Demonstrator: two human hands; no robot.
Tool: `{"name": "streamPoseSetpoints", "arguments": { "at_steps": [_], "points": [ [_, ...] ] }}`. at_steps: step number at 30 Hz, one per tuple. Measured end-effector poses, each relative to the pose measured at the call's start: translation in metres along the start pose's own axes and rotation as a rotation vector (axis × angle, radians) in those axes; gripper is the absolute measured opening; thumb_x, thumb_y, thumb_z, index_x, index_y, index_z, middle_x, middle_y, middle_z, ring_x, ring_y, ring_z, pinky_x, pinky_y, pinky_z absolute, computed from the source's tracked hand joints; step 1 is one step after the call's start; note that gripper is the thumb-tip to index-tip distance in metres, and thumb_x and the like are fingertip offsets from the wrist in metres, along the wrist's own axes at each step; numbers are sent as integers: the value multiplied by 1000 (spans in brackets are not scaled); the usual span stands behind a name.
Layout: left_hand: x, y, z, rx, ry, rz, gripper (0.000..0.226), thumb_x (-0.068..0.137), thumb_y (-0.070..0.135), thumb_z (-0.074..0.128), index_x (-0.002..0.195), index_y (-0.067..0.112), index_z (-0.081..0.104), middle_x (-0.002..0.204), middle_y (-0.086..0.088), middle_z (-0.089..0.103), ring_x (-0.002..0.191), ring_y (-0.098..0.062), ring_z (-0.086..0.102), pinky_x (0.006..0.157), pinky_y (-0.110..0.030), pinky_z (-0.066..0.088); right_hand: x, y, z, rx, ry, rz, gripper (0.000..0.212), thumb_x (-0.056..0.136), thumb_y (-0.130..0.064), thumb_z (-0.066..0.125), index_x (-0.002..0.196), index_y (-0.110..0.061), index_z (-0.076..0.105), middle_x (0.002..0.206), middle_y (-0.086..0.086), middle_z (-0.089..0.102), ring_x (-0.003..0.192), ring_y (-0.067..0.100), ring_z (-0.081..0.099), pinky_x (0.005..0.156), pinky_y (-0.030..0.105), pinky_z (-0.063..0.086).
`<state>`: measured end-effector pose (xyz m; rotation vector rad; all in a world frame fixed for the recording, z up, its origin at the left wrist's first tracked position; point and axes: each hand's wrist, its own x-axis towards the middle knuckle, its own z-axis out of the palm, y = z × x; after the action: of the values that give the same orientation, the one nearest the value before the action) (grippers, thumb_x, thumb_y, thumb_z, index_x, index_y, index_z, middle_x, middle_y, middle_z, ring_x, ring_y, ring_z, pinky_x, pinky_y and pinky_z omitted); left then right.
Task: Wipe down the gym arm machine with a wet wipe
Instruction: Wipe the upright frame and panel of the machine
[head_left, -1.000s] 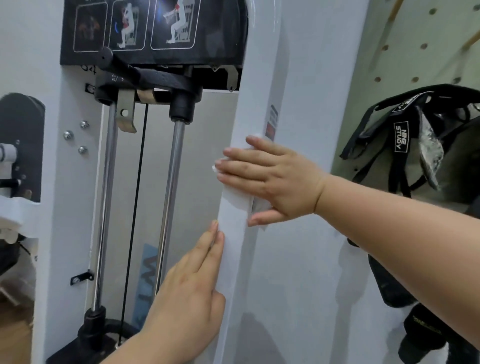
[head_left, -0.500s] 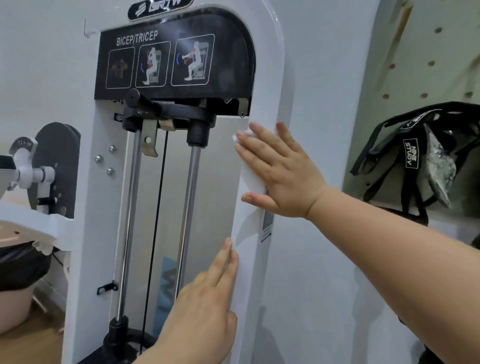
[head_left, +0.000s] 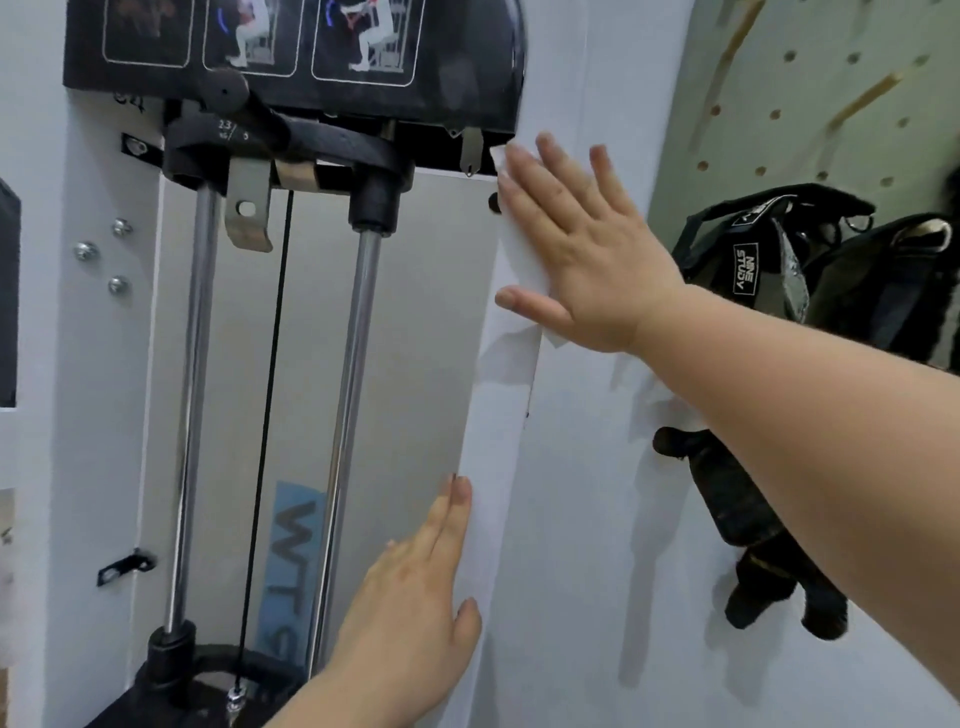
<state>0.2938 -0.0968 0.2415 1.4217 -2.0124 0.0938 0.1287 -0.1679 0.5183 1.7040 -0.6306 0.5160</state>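
The white arm machine fills the view, and its right upright post (head_left: 493, 441) runs down the middle. My right hand (head_left: 576, 244) lies flat with straight fingers high on that post, pressing a white wet wipe (head_left: 522, 260) against it just below the black exercise placard (head_left: 291, 57). Most of the wipe is hidden under my palm. My left hand (head_left: 415, 597) rests flat, fingers together, lower down against the inner edge of the same post. It holds nothing.
Two chrome guide rods (head_left: 353, 415) and a thin black cable (head_left: 270, 395) run down inside the frame to the black weight stack (head_left: 208, 675). Black straps and bags (head_left: 810, 270) hang on a pegboard wall (head_left: 810, 104) to the right.
My right hand with the wipe slid up the post from mid height to just below the placard. The camera view shifted; my left hand stays low on the post.
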Motion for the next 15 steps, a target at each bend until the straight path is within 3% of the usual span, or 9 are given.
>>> {"name": "streamPoseSetpoints", "arguments": {
  "at_steps": [3,8,12,15],
  "points": [
    [1,-7,2,-160,-3,44,104,97,31,49,134,44,-46,155,24,-36,154,-5,1,124,-28,13,-5,-9,-5,7,-62,32,99,97,-78,14,164,-6,4,172,13,0,159,34,-5,128,53,-3],
    [2,-21,4,-174,-9,119,105,96,25,51,141,43,-43,152,28,-39,153,0,-6,126,-31,6,-50,-49,0,4,-160,-73,104,95,-80,20,163,-3,6,172,15,1,159,35,-3,128,52,0],
    [-3,-37,27,-242,66,129,98,91,22,49,150,46,-26,158,30,-20,147,-2,17,120,-29,22,-98,-102,20,54,-153,-65,102,95,-78,29,162,-2,15,171,17,9,158,35,2,128,54,5],
    [-26,-51,58,-248,152,94,85,84,24,40,161,33,4,163,16,11,136,-8,34,109,-32,34,-123,-134,32,93,-128,-32,99,96,-75,32,161,-1,21,169,19,14,157,33,3,128,55,8]
  ]
}}
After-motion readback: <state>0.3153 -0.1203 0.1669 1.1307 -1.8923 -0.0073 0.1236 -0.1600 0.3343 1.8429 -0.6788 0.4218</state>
